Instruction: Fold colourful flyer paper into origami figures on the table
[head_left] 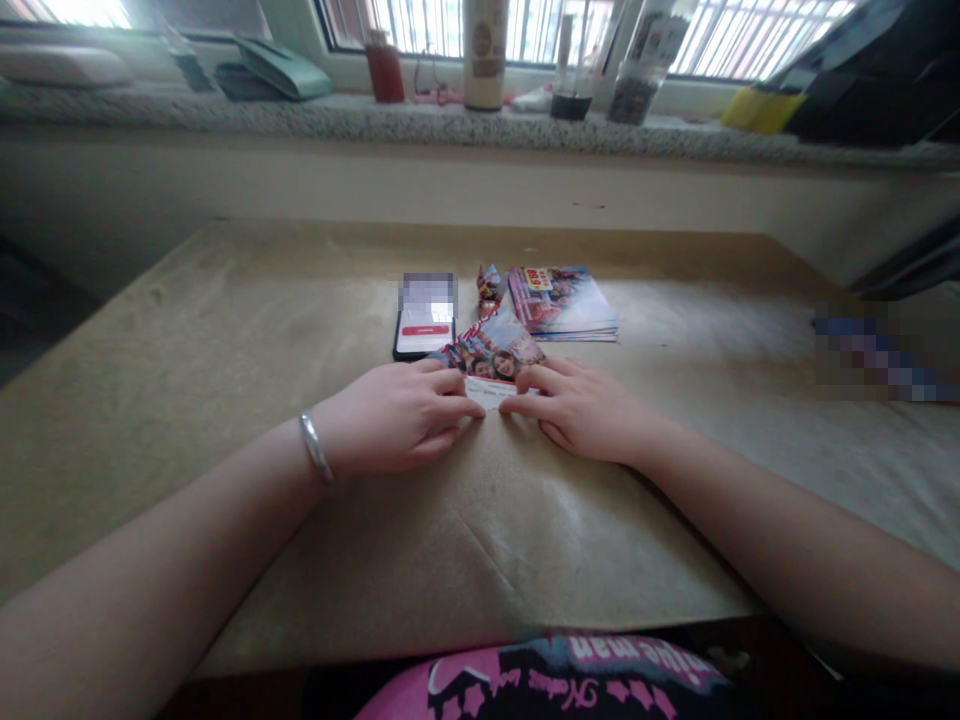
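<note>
Folded paper sheet [499, 352], printed in many colours, lay in the head view on the table [480, 540], its white strip [489, 393] toward the person. The left hand [397, 412] touched its left end and the right hand [583, 402] its right end, fingertips near one another at the strip; whether either pinched the paper or merely pressed it down, I could not tell. Beyond the left hand lay a phone [425, 342]; beyond the sheet, a small folded piece [488, 288], with a stack of printed sheets [574, 300] to its right.
</note>
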